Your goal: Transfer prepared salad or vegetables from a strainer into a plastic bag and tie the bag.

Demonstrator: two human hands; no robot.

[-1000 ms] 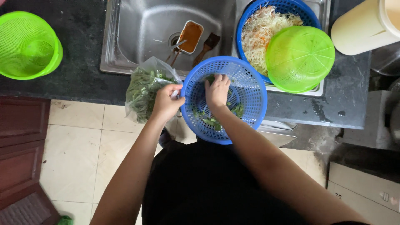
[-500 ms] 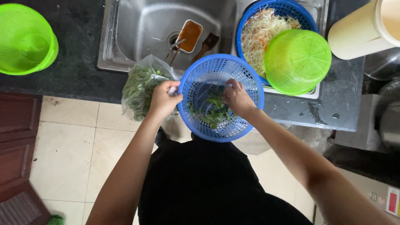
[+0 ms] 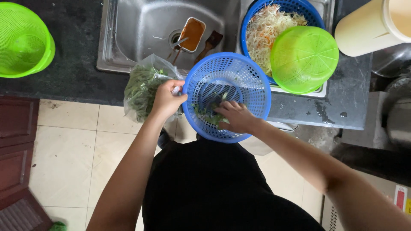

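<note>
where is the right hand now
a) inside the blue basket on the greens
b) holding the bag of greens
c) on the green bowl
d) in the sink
a) the right hand lies inside the blue basket, fingers on the greens at its bottom.
</note>
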